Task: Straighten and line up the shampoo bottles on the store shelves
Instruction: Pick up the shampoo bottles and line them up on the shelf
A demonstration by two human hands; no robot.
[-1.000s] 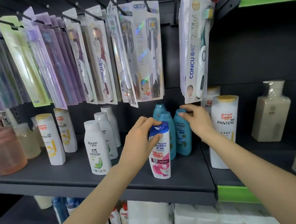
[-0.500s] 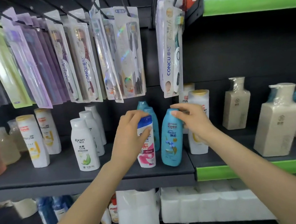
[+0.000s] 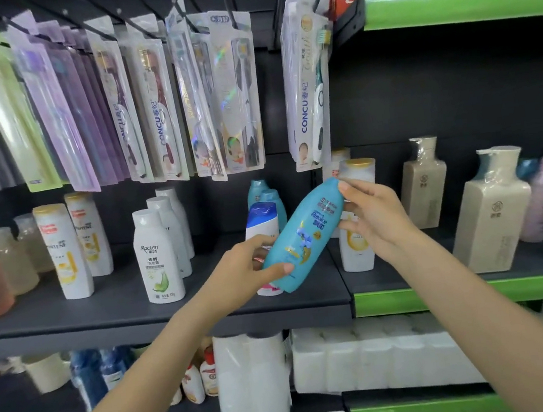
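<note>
A teal Rejoice shampoo bottle [image 3: 303, 236] is lifted off the dark shelf [image 3: 139, 313] and tilted, cap up to the right. My right hand [image 3: 373, 216] grips its cap end, and my left hand [image 3: 245, 268] holds its base, thumb across the front. Behind it stands a white Head & Shoulders bottle [image 3: 260, 221] with a blue cap, partly hidden. Two more teal bottles [image 3: 263, 191] stand further back. White Rocien bottles [image 3: 157, 255] form a row to the left, Pantene bottles [image 3: 62, 250] beyond them.
Packaged toothbrushes [image 3: 154, 110] hang low over the shelf, just above the bottle tops. Another Pantene bottle [image 3: 357, 250] stands right of my hands. Beige square bottles [image 3: 491, 211] fill the green-edged shelf [image 3: 447, 293] at right. Tissue packs [image 3: 352, 357] sit on the shelf below.
The teal bottle has been lifted off the shelf and tipped to a slant. My left hand left the Head & Shoulders bottle and took the teal bottle's base.
</note>
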